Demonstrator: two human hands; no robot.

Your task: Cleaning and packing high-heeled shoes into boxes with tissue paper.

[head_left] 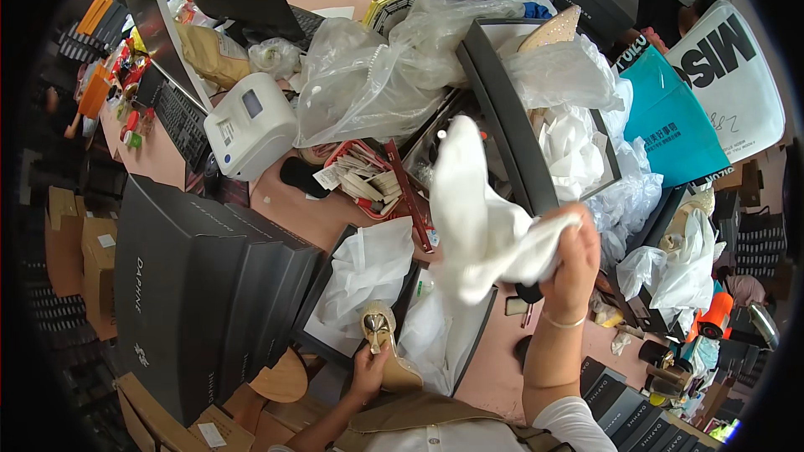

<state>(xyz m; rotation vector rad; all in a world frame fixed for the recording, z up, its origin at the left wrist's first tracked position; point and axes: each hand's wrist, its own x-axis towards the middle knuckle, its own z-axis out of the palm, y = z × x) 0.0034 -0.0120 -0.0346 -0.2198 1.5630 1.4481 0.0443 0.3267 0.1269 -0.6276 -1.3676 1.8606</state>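
Observation:
My left hand [368, 373] is closed around a beige, glittery shoe [379, 324] with a shiny ornament on its front. The shoe is held over the near edge of an open shoebox [471, 353] lined with white tissue paper [368, 272]. Raised to the right of that box, my right hand [575, 249] grips a bunched end of a white cloth [469, 218]. The cloth's loose part swings above the box and is smeared by motion.
Dark shoeboxes [180, 285] stand in a row at left, beside a white label printer [249, 125]. Clear plastic bags [368, 75] and a red basket [368, 180] of tags lie beyond. An open dark box [615, 159] holds crumpled paper, near a teal bag [670, 117].

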